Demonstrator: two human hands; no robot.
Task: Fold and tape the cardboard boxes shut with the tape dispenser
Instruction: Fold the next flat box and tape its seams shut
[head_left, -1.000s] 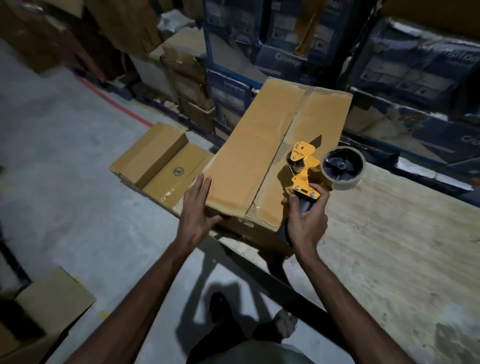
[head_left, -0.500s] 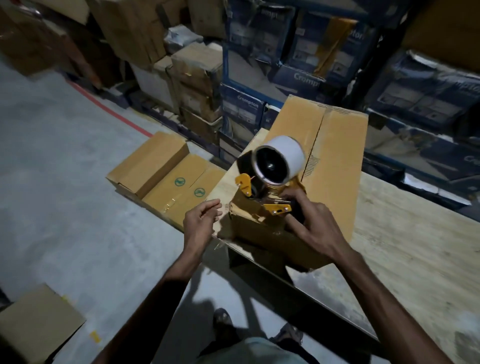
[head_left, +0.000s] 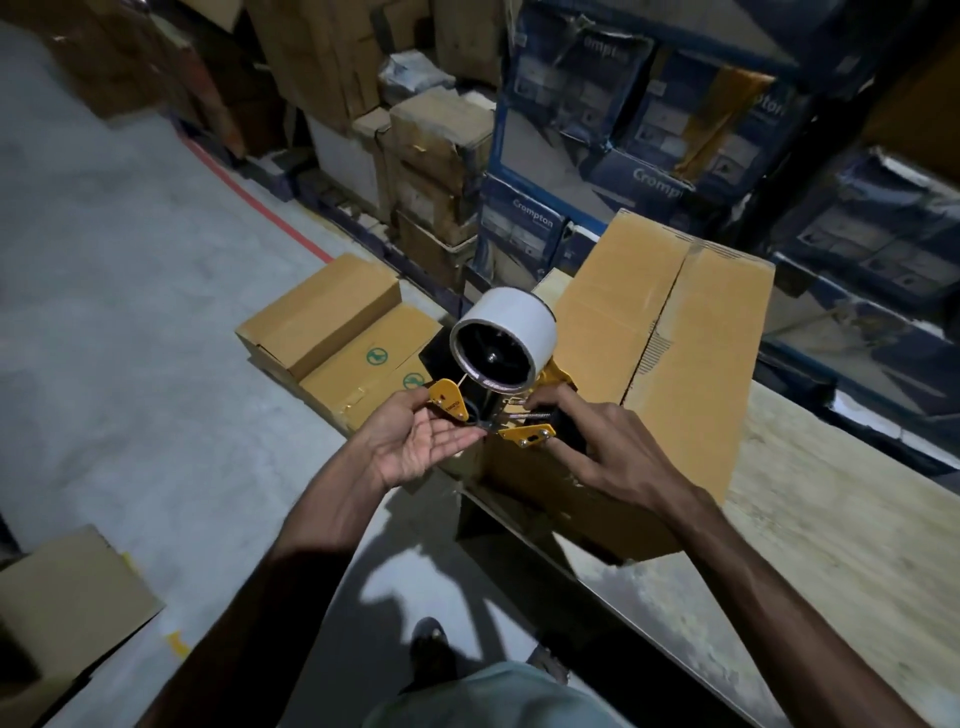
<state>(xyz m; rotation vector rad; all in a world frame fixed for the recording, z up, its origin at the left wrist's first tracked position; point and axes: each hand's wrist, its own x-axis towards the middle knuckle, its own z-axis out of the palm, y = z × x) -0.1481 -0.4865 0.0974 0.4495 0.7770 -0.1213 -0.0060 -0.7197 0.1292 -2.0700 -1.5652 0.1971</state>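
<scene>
The right hand (head_left: 597, 447) is curled round the black grip of the yellow metal tape dispenser with a white tape roll (head_left: 501, 353). It holds the tool lifted, with the roll at twelve o'clock from the knuckles. The left hand (head_left: 415, 441) lies palm up at nine o'clock of the tool, fingers nearly straight beneath it and thumb at the yellow front plate. I cannot tell whether it pinches the plate or a tape end.

Behind both hands, from twelve to two o'clock, the long brown cardboard box (head_left: 711, 374) rests on the pale wooden table (head_left: 841, 519). Its flaps are folded down and its near end sits at the table's edge. Its long axis and its centre seam (head_left: 669, 312) run from six toward one o'clock. The right hand is nearer the seam's near end, so taping would likely start there and run away from the body.

Two brown cartons (head_left: 332, 322) lie at ten o'clock.
</scene>
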